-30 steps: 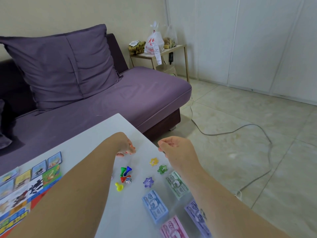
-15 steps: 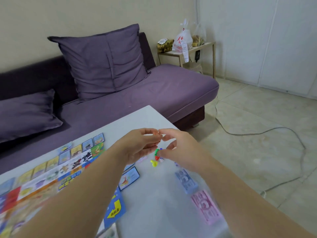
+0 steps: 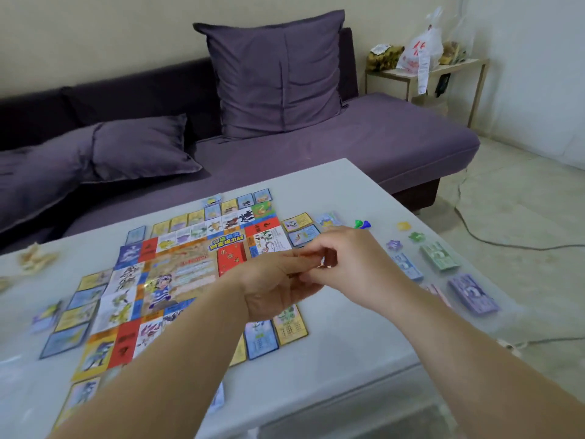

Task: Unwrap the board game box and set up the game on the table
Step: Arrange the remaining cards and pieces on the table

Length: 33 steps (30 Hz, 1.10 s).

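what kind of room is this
Most likely a living room in a home: a purple sofa with cushions, a low white table with a board game laid out on it, and a side table against the wall.

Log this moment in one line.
stage: setup | left hand + right hand: pinch orange piece over board | pawns, money: on table, right of board

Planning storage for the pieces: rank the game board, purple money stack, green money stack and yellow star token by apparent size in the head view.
1. game board, by far.
2. purple money stack and green money stack: purple looks bigger, but nearer the camera, so unranked.
3. yellow star token.
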Each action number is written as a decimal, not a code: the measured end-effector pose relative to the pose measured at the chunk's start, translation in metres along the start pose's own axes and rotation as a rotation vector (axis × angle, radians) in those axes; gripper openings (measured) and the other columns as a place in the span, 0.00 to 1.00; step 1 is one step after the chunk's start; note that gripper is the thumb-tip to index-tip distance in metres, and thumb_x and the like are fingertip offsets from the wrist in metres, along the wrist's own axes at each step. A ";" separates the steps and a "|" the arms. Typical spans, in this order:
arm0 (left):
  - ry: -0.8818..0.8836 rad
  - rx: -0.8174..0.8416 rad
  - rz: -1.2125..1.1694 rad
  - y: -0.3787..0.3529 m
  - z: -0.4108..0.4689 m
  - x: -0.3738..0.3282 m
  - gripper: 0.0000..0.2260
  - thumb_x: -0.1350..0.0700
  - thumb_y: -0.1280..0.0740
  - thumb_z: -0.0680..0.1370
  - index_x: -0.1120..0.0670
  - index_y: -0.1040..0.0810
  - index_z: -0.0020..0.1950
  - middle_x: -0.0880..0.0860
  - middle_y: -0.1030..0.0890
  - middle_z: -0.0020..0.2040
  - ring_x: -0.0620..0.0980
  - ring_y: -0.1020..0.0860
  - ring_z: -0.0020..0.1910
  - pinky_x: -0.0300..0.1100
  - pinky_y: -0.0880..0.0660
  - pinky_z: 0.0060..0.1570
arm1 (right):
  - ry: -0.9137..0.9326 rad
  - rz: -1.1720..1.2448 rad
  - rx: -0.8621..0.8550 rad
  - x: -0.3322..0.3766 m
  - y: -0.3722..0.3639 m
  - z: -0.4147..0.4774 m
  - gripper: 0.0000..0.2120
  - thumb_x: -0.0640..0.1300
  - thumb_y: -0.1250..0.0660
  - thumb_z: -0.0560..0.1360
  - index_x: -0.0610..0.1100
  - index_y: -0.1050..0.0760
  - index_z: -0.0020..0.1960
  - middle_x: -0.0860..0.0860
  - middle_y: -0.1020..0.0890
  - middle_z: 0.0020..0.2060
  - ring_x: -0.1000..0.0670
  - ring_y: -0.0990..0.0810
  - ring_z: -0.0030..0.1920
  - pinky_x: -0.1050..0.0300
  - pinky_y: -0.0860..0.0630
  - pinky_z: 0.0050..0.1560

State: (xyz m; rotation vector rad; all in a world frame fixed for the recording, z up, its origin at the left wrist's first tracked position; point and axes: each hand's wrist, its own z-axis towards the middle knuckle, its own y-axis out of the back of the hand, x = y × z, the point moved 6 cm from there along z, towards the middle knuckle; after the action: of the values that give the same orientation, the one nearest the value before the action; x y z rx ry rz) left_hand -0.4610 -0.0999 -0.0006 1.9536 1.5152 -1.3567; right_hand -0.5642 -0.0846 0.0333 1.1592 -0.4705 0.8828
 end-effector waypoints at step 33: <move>-0.171 -0.492 -0.442 0.117 -0.175 0.156 0.06 0.64 0.37 0.78 0.62 0.21 0.52 0.54 0.16 0.37 0.45 0.18 0.36 0.35 0.21 0.36 | -0.548 0.430 0.462 0.070 -0.171 -0.116 0.03 0.44 0.28 0.71 0.48 0.18 0.39 0.55 0.19 0.32 0.56 0.24 0.36 0.63 0.29 0.38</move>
State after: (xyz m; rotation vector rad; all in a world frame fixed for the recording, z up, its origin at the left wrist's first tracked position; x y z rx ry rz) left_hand -0.2763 0.0708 -0.0742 1.2238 2.0316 -1.1160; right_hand -0.3990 0.0247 -0.0581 1.7773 -1.0278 1.0715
